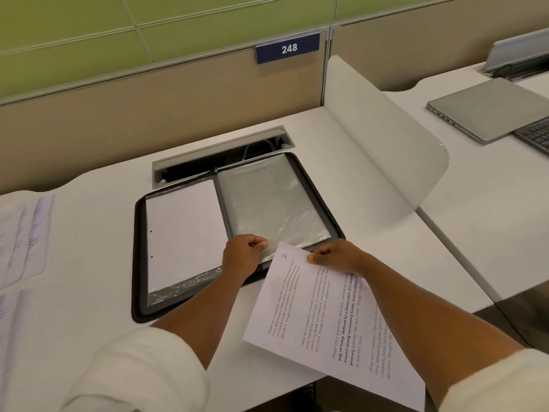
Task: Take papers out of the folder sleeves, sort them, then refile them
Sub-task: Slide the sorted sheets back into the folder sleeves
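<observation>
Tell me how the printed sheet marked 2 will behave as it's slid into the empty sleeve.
The printed sheet is probably light and floppy: the right hand pinches only its top edge. The clear sleeve looks wrinkled and limp, so its mouth may collapse; the left hand is holding that edge.

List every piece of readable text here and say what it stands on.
"248": blue sign on the partition.
"2": handwritten at the top corner of the printed sheet.
"Village life is a peaceful, close-knit...": that sheet's paragraphs; the rest is too small.
Papers at left: blurred, unreadable.
</observation>
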Demonstrator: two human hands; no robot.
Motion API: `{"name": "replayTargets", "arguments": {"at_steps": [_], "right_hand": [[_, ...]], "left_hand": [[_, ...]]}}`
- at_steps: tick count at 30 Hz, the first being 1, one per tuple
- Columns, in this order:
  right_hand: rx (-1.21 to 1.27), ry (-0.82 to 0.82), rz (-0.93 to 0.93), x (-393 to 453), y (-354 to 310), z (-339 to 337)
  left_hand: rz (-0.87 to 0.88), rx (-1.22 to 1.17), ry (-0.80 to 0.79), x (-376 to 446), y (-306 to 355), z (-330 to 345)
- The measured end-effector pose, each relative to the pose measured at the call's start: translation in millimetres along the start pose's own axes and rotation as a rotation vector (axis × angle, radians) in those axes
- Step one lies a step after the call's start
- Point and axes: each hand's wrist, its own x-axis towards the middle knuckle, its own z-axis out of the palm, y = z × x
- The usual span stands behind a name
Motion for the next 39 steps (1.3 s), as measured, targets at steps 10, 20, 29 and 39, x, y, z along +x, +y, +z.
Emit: {"name": "replayTargets", "arguments": {"at_steps": [10,20,29,39], "right_hand": [[0.135,-0.003,0.052,3.7,-1.6,1.5],[0.381,0.346,0.144,17.2,7.4,5.2],[-0.463,0.809,-0.278,25.9,18.5,23.7],[-0.75,0.391,-0.832,39.7,24.1,62.7]], "left_hand": [[0.096,0.22,-0.011,-5.4,11.5,4.8],[0.357,0.409,-0.069,-4.6,4.0,19.4],[0.451,0.599,-0.1,-5.4,-1.3,25.1],[0.403,0.487,-0.119,-2.7,-1.8,22.5]]}}
